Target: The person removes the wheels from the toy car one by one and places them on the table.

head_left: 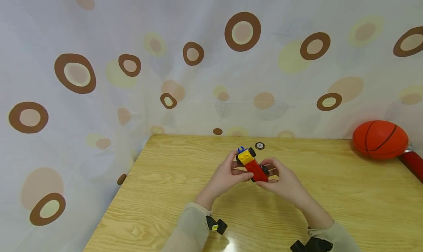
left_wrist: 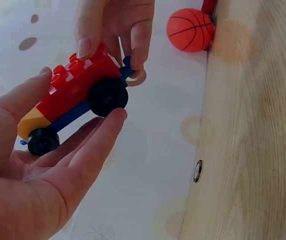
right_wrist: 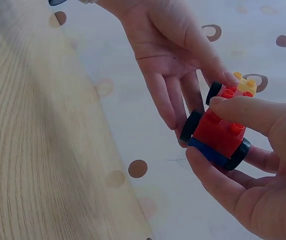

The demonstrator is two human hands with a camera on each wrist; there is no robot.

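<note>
The left hand [head_left: 224,177] and right hand [head_left: 286,182] pinched the red, yellow and blue plastic toy car [head_left: 255,168], where light pressure on its body seemed best for steadiness.

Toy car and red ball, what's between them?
Between the toy car and the red ball, the head view shows the right hand, then bare tabletop.

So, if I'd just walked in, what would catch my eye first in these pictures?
Probably the bright red, yellow and blue toy car, held between the left hand and right hand over the wooden table. Next, perhaps, the orange-red ball with black lines, near the table's far edge on the right, and the ring-patterned backdrop behind.
</note>
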